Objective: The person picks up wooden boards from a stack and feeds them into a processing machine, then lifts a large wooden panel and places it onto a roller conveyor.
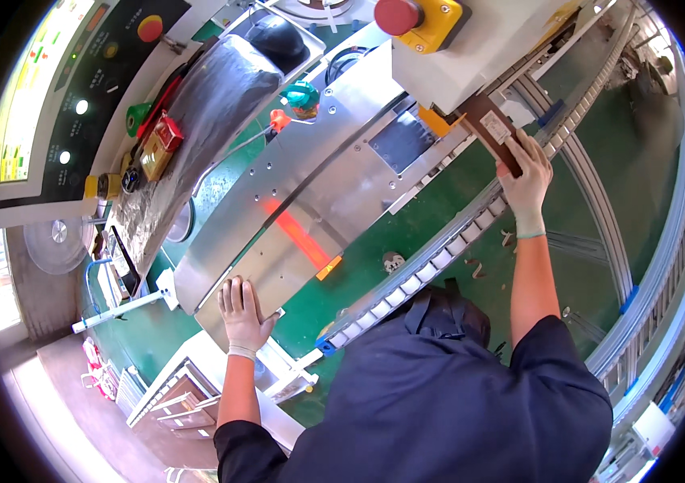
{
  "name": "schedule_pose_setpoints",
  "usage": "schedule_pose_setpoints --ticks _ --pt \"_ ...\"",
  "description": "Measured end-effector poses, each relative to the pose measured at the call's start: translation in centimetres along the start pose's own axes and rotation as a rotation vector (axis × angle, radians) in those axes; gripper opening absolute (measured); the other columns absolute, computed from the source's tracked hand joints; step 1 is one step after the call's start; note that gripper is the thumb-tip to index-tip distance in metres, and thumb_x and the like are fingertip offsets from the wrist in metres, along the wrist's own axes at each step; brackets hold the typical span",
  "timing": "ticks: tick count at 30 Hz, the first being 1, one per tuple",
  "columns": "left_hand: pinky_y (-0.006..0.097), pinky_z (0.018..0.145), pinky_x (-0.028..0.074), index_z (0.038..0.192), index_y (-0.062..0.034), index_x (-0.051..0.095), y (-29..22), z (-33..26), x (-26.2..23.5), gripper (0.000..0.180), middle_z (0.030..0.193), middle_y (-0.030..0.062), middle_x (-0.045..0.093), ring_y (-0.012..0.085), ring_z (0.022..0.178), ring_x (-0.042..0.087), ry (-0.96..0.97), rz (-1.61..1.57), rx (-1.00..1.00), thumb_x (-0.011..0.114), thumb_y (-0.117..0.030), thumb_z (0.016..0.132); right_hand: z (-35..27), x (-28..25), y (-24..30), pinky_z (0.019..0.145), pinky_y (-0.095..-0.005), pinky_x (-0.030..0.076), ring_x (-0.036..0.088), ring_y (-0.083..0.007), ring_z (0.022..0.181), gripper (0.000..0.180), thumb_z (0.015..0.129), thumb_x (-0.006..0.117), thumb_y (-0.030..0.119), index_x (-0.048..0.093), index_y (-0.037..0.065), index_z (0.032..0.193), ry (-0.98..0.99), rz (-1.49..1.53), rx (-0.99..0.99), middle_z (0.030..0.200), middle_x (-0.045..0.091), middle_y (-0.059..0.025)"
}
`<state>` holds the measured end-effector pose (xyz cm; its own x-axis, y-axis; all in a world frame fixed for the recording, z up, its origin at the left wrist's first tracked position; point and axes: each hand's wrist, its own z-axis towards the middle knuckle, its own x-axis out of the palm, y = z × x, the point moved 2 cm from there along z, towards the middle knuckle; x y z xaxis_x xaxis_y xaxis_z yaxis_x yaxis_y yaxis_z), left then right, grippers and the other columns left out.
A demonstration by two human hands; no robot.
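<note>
My left hand (242,315), in a pale thin glove, lies flat with its fingers stretched out on the near left end of the metal machine table (310,189). Nothing is held in it. At the upper right, my gloved right hand (526,179) grips the near end of a brown board (481,115) with a white label on it. The board's far end sits against the machine housing (475,48), where part of it is hidden. A red light stripe (298,233) glows across the metal table between my hands.
A roller rail (431,270) runs diagonally in front of my body, and a curved roller conveyor (648,322) stands to the right. A red stop button (398,15) tops the housing. A control panel (89,105) is at upper left. Brown panels (185,398) stand at lower left.
</note>
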<state>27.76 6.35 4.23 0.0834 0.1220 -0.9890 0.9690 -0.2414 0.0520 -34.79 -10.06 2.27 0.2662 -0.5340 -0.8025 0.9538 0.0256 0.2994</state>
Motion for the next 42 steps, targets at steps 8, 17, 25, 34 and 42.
schedule_pose_setpoints --ticks 8,17,25,34,42 --pt "0.058 0.127 0.017 0.150 -0.0003 0.040 -0.1 -0.2 -0.1 0.104 0.159 0.0224 0.035 0.0459 0.151 0.027 0.002 -0.021 -0.015 0.086 -0.046 0.069 4.6 0.6 -8.6 0.124 -0.0491 0.028 0.055 -0.0255 0.138 0.056 0.080 0.079 0.027 0.071 0.023 0.135 0.039 -0.165 0.047 0.144 0.065 -0.0035" --pt "0.058 0.127 0.017 0.152 -0.0004 0.039 -0.2 -0.6 0.1 0.104 0.160 0.0225 0.034 0.0452 0.152 0.027 -0.006 -0.013 -0.029 0.086 -0.046 0.071 6.6 2.1 -7.1 0.126 -0.0578 0.023 0.040 -0.0307 0.151 0.058 0.094 0.066 0.039 0.060 0.016 0.146 0.060 -0.491 0.435 0.162 0.046 -0.0096" --pt "0.055 0.127 0.020 0.152 -0.0061 0.042 -0.9 -1.0 -1.7 0.093 0.159 0.0185 0.039 0.0420 0.152 0.031 -0.075 -0.061 -0.095 0.080 -0.050 0.080 0.2 1.3 6.3 0.092 -0.0532 0.055 0.072 -0.0403 0.100 0.037 0.095 0.062 0.041 0.075 0.016 0.118 0.495 -0.109 0.142 0.103 0.076 -0.0166" --pt "0.048 0.114 0.044 0.138 -0.0063 0.062 -4.3 -17.1 4.1 0.052 0.138 0.0191 0.065 0.0354 0.132 0.060 -0.245 -0.581 -0.206 0.063 -0.043 0.101 -15.5 0.5 27.9 0.091 -0.0446 0.058 0.074 -0.0365 0.100 0.031 0.094 0.073 0.028 0.077 0.002 0.109 0.569 0.432 -0.422 0.108 0.078 -0.0182" --pt "0.035 0.080 0.051 0.122 -0.0050 0.066 0.6 -47.8 21.4 0.060 0.102 0.0103 0.075 0.0201 0.088 0.068 -1.292 -1.737 -1.768 0.043 -0.058 0.107 -24.4 -1.0 40.7 0.087 -0.0418 0.059 0.075 -0.0335 0.099 0.033 0.095 0.074 0.029 0.077 0.002 0.113 0.835 0.510 -0.748 0.109 0.078 -0.0163"
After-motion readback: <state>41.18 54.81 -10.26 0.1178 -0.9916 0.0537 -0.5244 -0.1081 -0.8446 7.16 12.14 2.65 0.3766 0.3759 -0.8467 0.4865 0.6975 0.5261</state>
